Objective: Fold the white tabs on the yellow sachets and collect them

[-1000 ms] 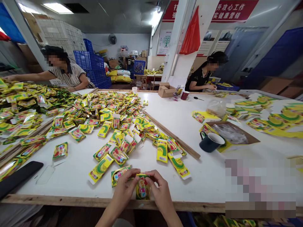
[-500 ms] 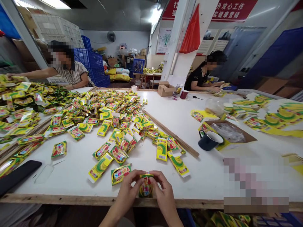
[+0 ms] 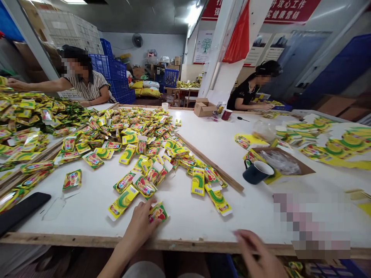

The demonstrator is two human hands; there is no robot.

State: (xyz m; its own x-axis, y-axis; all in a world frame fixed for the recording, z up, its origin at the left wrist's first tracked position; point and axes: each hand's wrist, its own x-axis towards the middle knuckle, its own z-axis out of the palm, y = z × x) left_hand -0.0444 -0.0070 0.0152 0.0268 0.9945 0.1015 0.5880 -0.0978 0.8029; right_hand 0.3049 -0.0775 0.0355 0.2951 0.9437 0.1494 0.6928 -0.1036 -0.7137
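Note:
My left hand [image 3: 142,221] is closed on a small yellow-green printed carton [image 3: 159,213] lying near the front of the table, thumb on its near side and fingers at its far edge. Just beyond it lie more such cartons, one a yellow carton [image 3: 123,202] with a barcode. My right hand [image 3: 256,251] is over the table's front edge at the right, slightly blurred. Its fingers look apart and nothing shows between them.
A large heap of cartons [image 3: 136,131] spreads over the left and middle table. A wooden strip [image 3: 211,164], dark mug [image 3: 257,172] and box of clear plastic [image 3: 279,162] stand right. A black phone-like object [image 3: 24,212] lies left. Two people work across the table. Below is a blue crate [image 3: 352,267].
The carton held between both hands is out of sight. My left hand has moved left onto another carton, and my right hand has swung right and down past the table edge.

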